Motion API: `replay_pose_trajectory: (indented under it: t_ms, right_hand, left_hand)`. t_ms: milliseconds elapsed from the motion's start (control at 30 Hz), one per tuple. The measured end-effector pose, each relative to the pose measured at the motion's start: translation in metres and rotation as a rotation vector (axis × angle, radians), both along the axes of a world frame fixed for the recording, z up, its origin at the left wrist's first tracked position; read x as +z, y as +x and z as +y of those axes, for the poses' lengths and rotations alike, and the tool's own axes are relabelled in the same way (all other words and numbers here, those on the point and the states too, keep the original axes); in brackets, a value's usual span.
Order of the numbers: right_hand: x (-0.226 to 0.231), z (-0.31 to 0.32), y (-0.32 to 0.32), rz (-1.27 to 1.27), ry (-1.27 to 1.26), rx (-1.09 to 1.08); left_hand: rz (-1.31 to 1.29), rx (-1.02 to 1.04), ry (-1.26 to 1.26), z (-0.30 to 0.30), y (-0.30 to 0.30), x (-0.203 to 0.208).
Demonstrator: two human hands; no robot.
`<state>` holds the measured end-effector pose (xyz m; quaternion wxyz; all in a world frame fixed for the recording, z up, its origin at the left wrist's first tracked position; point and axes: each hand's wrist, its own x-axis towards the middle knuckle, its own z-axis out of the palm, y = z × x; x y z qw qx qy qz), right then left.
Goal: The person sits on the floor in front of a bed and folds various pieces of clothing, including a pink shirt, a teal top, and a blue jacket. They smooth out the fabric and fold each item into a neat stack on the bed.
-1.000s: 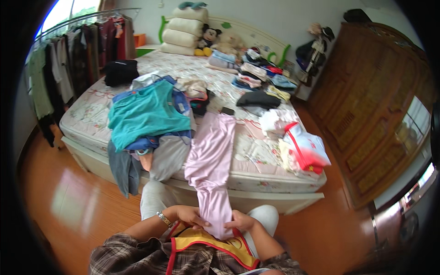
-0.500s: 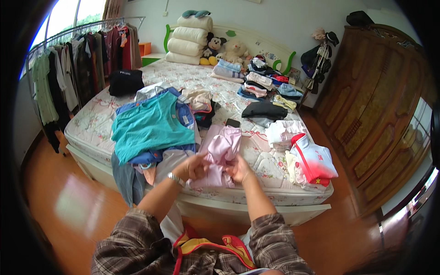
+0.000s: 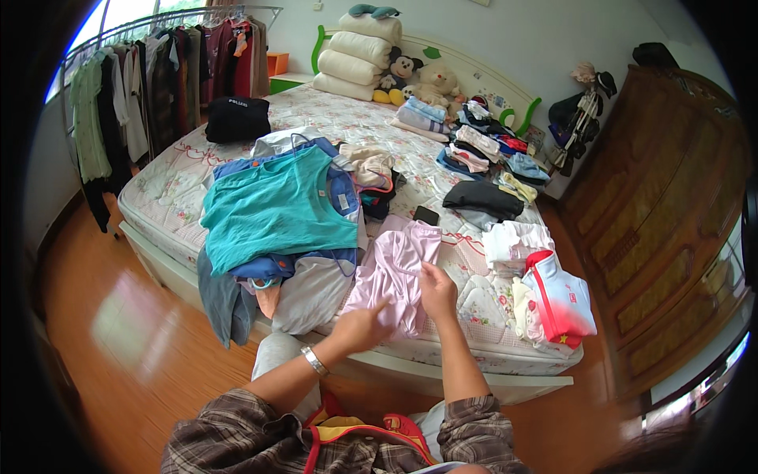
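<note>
A thin pale pink garment (image 3: 395, 261) lies crumpled at the near edge of the bed; its kind cannot be made out. My left hand (image 3: 362, 325), with a metal watch on the wrist, pinches its near-left part. On its right side, further up, my right hand (image 3: 438, 291) grips the cloth with curled fingers. Just beyond the garment rests a dark phone (image 3: 426, 215). To the left, a teal sleeveless top (image 3: 276, 207) is spread over a heap of blue and grey clothes.
Folded white clothes (image 3: 517, 243) and a red-and-white jacket (image 3: 559, 302) sit at the bed's right edge, near a folded black garment (image 3: 483, 199). Further back are more folded piles (image 3: 466, 150). A clothes rack (image 3: 158, 79) stands left, a wooden wardrobe (image 3: 655, 229) right.
My hands have moved apart: the right one up along the garment's right side, the left one nearer to me. The pink cloth looks more spread out. The whole view has shifted slightly.
</note>
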<state>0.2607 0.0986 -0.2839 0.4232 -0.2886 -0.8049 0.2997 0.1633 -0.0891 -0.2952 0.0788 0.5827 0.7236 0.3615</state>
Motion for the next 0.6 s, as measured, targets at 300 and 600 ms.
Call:
replay_pose_trajectory:
  t_ms: [300,600]
  right_hand:
    - [-0.003,0.041,-0.082,-0.745,0.568,0.146]
    - [0.002,0.066,-0.054,-0.606,0.608,0.164]
  left_hand:
    - [0.237,-0.03,-0.049,-0.003,0.022,-0.023]
    - [0.058,-0.134,-0.035,-0.014,0.008,-0.023]
